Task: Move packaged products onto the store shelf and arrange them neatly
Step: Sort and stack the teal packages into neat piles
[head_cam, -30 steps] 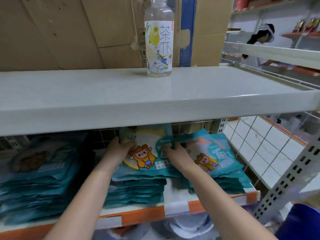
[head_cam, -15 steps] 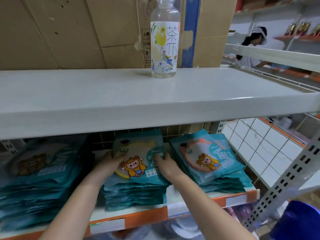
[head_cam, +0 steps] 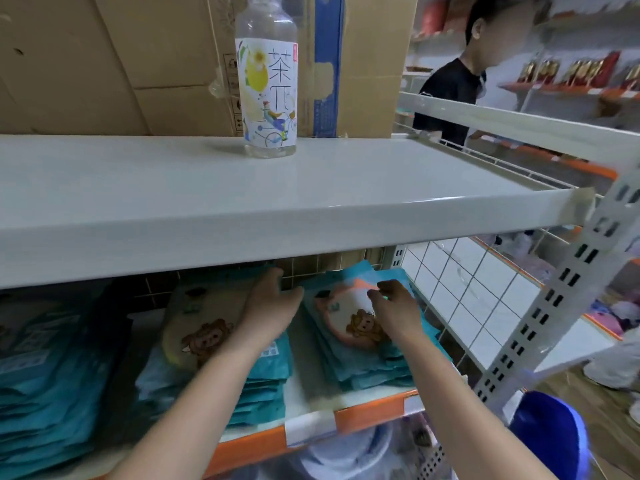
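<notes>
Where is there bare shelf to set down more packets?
Upper shelf is bare on both sides of the tea bottle. Lower shelf is crowded: three teal packet stacks, left, middle, right, with only a narrow strip between the middle and right stacks.

Both hands leave the middle stack of teal packets (head_cam: 221, 344) and shift right. The left hand (head_cam: 273, 303) now lies at that stack's right edge, in the gap beside the right stack of teal packets (head_cam: 349, 341); the right hand (head_cam: 394, 306) now rests, fingers loosely bent, on the right stack. A person in a black shirt (head_cam: 453, 91) now stands behind the shelving.
</notes>
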